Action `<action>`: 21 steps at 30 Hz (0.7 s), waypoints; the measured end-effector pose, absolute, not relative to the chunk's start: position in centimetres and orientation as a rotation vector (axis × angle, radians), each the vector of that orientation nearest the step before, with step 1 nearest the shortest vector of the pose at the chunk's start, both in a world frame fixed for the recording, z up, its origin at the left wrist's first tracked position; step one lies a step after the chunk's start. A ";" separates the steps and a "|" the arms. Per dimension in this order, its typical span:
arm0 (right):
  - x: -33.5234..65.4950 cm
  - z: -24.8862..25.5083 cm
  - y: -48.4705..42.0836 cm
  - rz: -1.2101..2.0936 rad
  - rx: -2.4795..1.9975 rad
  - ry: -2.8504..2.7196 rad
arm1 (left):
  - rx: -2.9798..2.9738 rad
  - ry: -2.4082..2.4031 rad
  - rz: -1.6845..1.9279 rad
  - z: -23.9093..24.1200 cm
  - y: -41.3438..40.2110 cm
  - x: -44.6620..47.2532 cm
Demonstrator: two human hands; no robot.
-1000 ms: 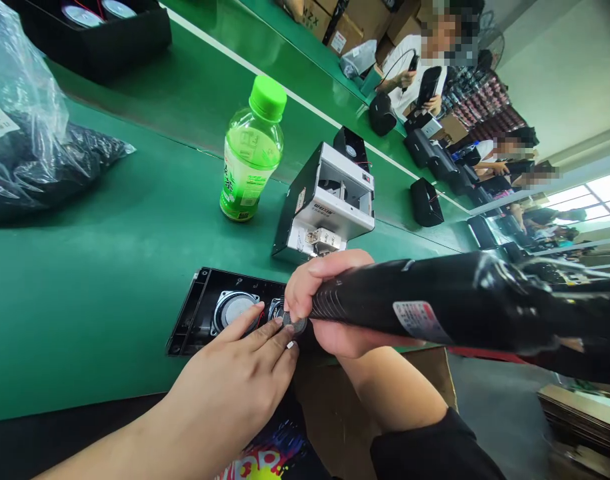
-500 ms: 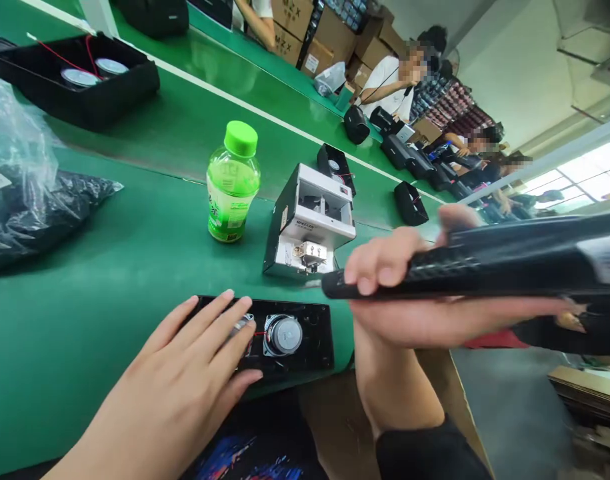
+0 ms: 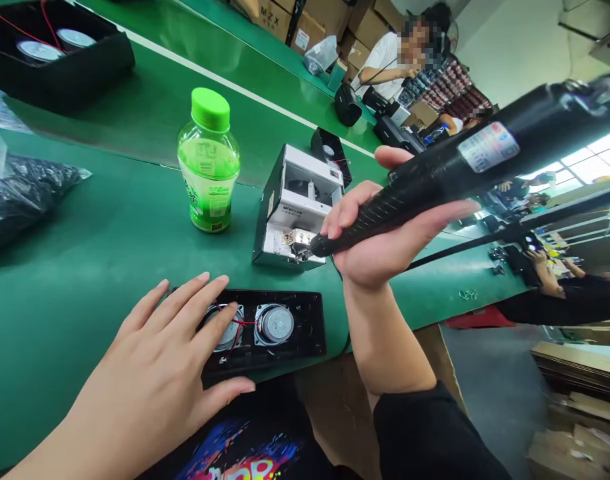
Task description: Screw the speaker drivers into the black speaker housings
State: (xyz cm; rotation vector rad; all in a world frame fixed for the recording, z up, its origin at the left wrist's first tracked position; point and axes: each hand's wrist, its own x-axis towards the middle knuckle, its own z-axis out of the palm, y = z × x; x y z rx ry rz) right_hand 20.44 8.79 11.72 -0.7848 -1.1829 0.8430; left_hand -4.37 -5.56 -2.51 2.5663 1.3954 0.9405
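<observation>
My right hand (image 3: 379,233) is wrapped round a black electric screwdriver (image 3: 429,173), tilted with its narrow end low. That end is at the front of the silver and black screw feeder (image 3: 297,207); whether the tip touches it I cannot tell. My left hand (image 3: 169,347) lies with fingers spread over the left end of a black speaker panel (image 3: 307,323). Two round speaker drivers (image 3: 277,325) sit in the panel, joined by red wires, the left one partly under my fingers. My left hand grips nothing.
A green-capped bottle (image 3: 208,160) stands left of the feeder. Black speaker housings (image 3: 59,60) stand at the back left and behind the feeder. A plastic bag of black parts (image 3: 29,193) lies at the left. People (image 3: 385,67) work along the green bench (image 3: 109,260).
My right hand has swung the screwdriver from nearly level to a steeper tilt, bringing its narrow end to the feeder's front. My left hand stays on the panel. The view has shifted slightly.
</observation>
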 end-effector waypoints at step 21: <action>21.1 8.0 -3.3 1.176 -0.663 -1.442 | 2.669 1.349 0.819 -1.7 -4.9 -4.7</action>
